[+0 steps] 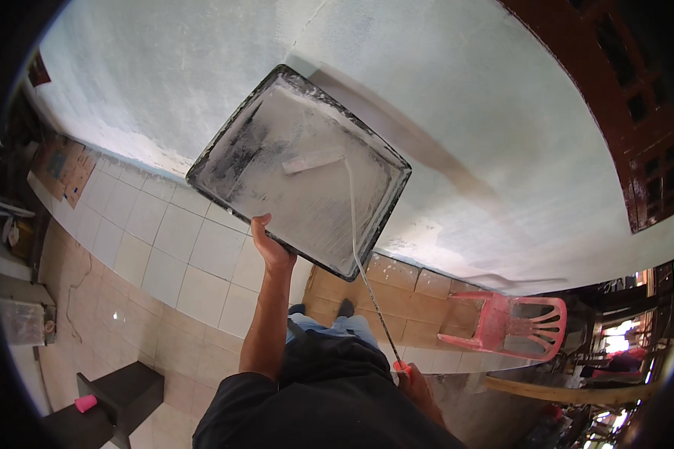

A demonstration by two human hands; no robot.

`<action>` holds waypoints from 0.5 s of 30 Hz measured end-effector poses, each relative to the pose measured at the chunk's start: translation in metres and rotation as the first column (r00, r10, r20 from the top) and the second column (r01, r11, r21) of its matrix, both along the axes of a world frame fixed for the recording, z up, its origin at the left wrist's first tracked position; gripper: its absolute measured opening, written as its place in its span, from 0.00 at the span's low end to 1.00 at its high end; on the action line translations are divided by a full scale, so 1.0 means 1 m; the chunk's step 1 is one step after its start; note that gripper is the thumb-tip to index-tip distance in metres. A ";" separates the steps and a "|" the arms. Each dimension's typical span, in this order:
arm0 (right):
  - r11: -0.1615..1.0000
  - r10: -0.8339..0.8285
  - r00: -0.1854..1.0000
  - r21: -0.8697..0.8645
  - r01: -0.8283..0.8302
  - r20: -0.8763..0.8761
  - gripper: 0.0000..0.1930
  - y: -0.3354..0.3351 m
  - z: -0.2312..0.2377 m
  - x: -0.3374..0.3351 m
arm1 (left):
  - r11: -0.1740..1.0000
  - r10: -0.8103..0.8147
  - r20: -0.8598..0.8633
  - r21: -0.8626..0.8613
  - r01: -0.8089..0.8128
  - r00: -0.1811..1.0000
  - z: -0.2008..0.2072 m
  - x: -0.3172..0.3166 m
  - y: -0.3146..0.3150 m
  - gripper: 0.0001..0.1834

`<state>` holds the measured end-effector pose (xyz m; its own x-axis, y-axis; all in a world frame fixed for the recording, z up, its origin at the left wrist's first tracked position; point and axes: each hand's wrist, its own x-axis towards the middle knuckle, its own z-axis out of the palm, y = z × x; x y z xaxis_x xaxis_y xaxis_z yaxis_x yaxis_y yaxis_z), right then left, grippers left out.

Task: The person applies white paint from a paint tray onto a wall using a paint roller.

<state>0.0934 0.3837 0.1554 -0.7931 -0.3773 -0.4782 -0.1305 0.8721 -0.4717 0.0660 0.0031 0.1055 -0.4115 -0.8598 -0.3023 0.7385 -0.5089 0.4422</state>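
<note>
A black paint tray (241,150), coated with whitish paint, is held up in front of the wall by my left hand (272,248). My left thumb lies over the tray's near rim; the other fingers are hidden beneath it. My right hand (418,388) is closed around the orange-red handle of a paint roller (316,161). The roller's long, paint-smeared metal rod reaches up from the hand. Its pale roller head appears over the inside of the tray, seemingly resting on the paint-covered surface.
Behind the tray rises a pale blue-green wall (494,105) with white patches. A red plastic chair (494,325) stands on the right, by brown cardboard (337,295) on the tiled floor. At lower left is a black piece of furniture (131,396) with a pink cup (86,403).
</note>
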 end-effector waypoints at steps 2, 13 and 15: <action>1.000 -0.015 1.000 -0.014 0.016 0.023 0.21 0.008 0.004 -0.001 | 1.000 -0.009 -0.011 0.026 0.009 1.000 0.010 0.001 0.000 0.21; 0.948 -0.109 0.990 -0.308 0.078 -0.084 0.19 0.019 -0.022 -0.007 | 0.990 -0.138 0.147 0.008 0.138 0.979 -0.003 0.010 -0.009 0.31; 0.934 -0.176 0.974 -0.336 0.119 -0.145 0.18 0.019 -0.039 -0.013 | 0.987 -0.153 0.180 -0.016 0.159 0.972 -0.018 0.016 -0.016 0.32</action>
